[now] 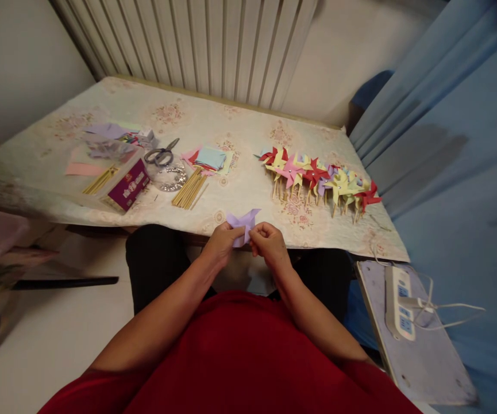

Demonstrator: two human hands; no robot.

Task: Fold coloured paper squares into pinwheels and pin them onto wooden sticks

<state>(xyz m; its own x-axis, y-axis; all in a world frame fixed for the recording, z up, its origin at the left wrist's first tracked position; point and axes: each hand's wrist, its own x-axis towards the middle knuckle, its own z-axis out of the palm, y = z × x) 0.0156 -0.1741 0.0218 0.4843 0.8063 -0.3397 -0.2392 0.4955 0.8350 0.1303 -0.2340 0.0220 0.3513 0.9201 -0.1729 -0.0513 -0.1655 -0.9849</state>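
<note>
Lilac paper piece [243, 223], partly folded, held just over the near edge of the table [239, 190], above the lap. Left hand [221, 242] pinches its lower left side, right hand [268, 241] pinches the right edge, fingers pressed together on the paper. Farther back: bundle of wooden sticks [190, 190], stack of coloured paper squares [210, 158], scissors [161, 154], purple box [129, 185]. Row of finished pinwheels [321, 179] on the right side. Power strip [399, 302] on a board, lower right.

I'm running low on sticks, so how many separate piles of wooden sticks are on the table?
2. One pile of sticks lies mid-table, just below the stack of paper squares. The other pile lies at the left, beside the purple box. More may be hidden under the papers.
</note>
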